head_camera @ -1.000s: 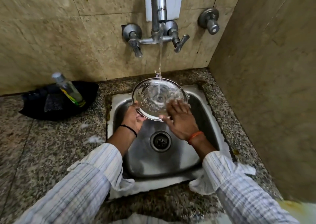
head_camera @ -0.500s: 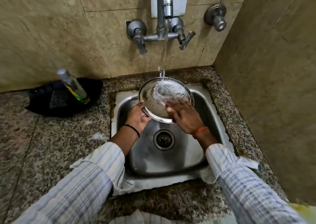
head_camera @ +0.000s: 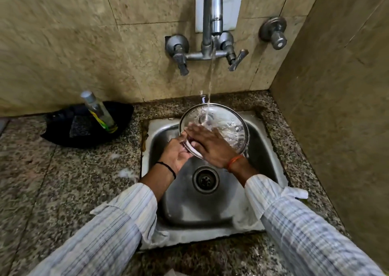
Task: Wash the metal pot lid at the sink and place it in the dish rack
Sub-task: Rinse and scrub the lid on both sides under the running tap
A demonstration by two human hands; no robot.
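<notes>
The round metal pot lid point(head_camera: 228, 126) is tilted over the steel sink point(head_camera: 267, 155), hollow side facing me, with tap water running onto its upper part. My left hand point(head_camera: 175, 154) grips the lid's lower left rim. My right hand point(head_camera: 212, 144) lies flat on the lid's inner face, fingers spread and pointing left, holding nothing. The faucet point(head_camera: 211, 23) on the tiled wall above is running. No dish rack is in view.
A black tray point(head_camera: 63, 132) with a clear bottle point(head_camera: 99, 112) and a scrub pad sits on the granite counter point(head_camera: 63, 181) left of the sink. Foam spots lie near the sink's left edge. A tiled wall closes the right side. The drain point(head_camera: 205, 180) is open.
My right hand has swept leftward across the lid's inner face, from the lower right rim toward the left. The lid stays under the stream in my left hand.
</notes>
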